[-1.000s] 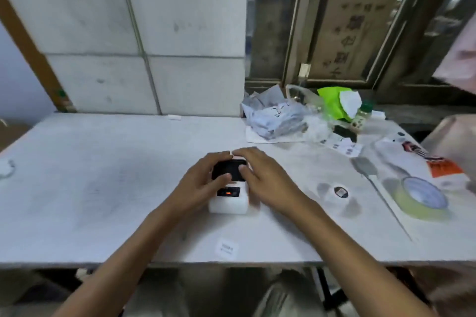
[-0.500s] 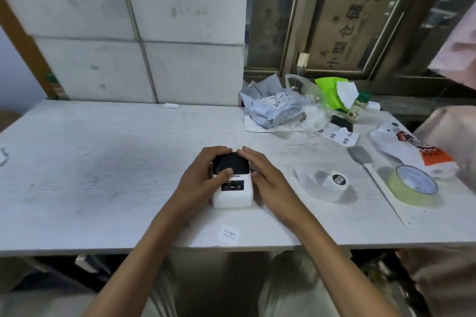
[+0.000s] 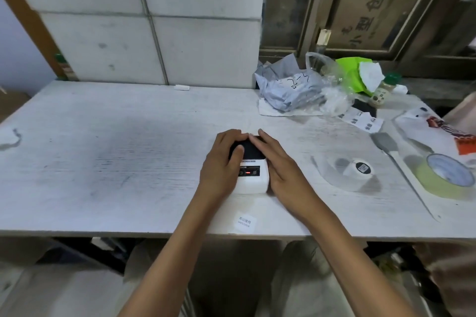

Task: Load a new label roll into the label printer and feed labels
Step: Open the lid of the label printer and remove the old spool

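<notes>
A small white label printer [image 3: 252, 180] with a black lid and a lit red indicator stands on the white table [image 3: 108, 157] near its front edge. My left hand [image 3: 222, 162] grips the printer's left side, thumb on the black lid. My right hand [image 3: 278, 165] lies along its right side, fingers reaching over the lid's back. A white label roll [image 3: 360, 168] sits in a clear plastic wrapper to the right of the printer, untouched. A single printed label [image 3: 244, 222] lies at the table's front edge.
A roll of pale green tape [image 3: 445, 179] and a scraper [image 3: 386, 143] lie at the right. At the back right are a grey bag [image 3: 288, 87], clear plastic, a green packet [image 3: 354, 74], a small bottle [image 3: 383, 89] and printed labels [image 3: 360, 121]. A wall stands behind.
My view has dipped slightly, so the table sits higher in frame. Both hands stay on the printer; my right fingers have slid further over the black lid.
</notes>
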